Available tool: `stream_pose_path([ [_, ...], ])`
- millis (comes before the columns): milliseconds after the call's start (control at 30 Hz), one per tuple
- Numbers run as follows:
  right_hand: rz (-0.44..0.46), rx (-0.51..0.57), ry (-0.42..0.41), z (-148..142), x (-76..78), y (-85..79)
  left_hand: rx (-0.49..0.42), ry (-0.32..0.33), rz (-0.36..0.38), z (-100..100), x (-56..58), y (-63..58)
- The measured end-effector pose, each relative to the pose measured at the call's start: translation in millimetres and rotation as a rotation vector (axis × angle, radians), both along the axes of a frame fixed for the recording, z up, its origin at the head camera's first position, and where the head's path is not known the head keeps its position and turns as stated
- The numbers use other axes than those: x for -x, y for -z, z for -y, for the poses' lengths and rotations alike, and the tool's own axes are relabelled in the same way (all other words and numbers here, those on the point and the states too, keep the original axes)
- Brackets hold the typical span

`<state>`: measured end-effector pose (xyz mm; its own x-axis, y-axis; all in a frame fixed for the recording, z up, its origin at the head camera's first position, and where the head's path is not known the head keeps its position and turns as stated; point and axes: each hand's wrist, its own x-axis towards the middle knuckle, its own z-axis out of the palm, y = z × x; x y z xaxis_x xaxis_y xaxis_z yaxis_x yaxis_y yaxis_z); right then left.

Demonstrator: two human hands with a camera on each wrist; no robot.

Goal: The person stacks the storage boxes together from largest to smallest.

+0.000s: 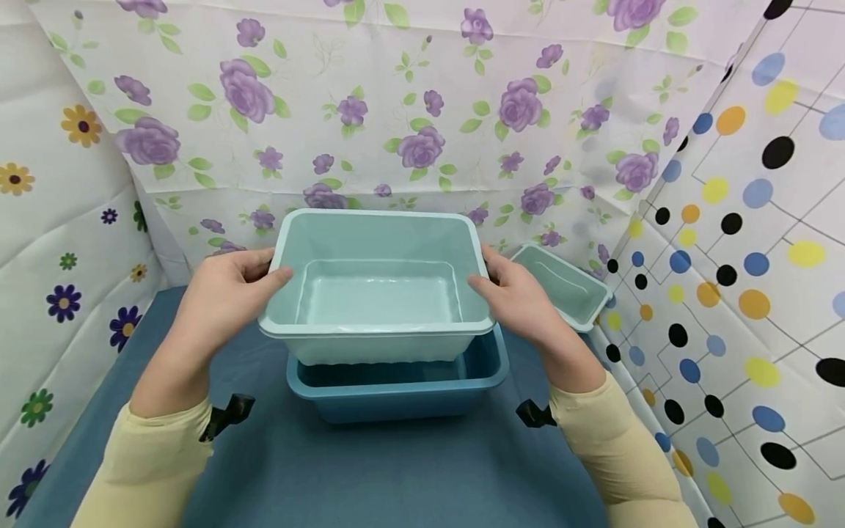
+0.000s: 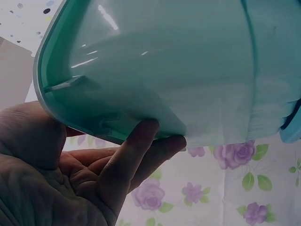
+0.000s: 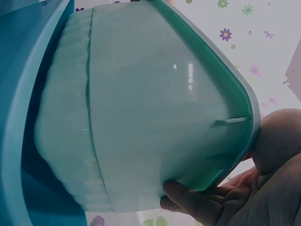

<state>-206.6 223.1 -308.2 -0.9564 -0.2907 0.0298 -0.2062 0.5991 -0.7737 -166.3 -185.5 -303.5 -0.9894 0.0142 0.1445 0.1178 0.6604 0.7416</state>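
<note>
1. A pale mint-green, rectangular plastic basin with rounded corners (image 1: 379,293) is held up at the centre of the scene, its open top tilted toward the near side.
2. Its left end is gripped by the left hand (image 1: 227,297): the thumb is laid over the rim, and fingers are pressed to the outer wall beneath it.
3. Its right end is gripped in the same manner by the right hand (image 1: 518,297).
4. Below it, a darker blue, rectangular plastic tub (image 1: 396,403) is set upright on a plain blue tabletop (image 1: 396,469). The basin's base is seen over the tub's mouth; whether the two are touching cannot be told.
5. A smaller pale green rectangular tray (image 1: 564,286) is placed at a slant at the far right, beside the wall.
6. Both wrists are covered by cream sleeves (image 1: 614,447), with black wrist mounts (image 1: 227,416) worn there.
7. The far wall is hung with a white cloth printed with purple roses (image 1: 422,88); daisies are printed on the left cloth (image 1: 53,220), coloured dots and thin lines on the right cloth (image 1: 779,293).
</note>
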Motion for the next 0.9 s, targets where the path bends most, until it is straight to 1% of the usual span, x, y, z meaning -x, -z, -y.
stream_pose_path([
  [233, 0.019, 0.025, -0.009, -3, -4.3, 4.5, -0.012, 0.008, -0.004, -1, -5.8, 1.9],
  [433, 0.034, 0.029, -0.009, -5, -6.3, 8.4, -0.017, 0.022, 0.019, -3, -8.1, 5.3],
  [767, 0.059, 0.022, 0.002, -6, -9.6, 16.6, -0.011, 0.028, 0.065, -6, -7.7, 16.0],
  [900, 0.064, 0.019, 0.007, -6, -9.8, 21.0, -0.027, 0.028, 0.069, -6, -7.1, 24.6],
])
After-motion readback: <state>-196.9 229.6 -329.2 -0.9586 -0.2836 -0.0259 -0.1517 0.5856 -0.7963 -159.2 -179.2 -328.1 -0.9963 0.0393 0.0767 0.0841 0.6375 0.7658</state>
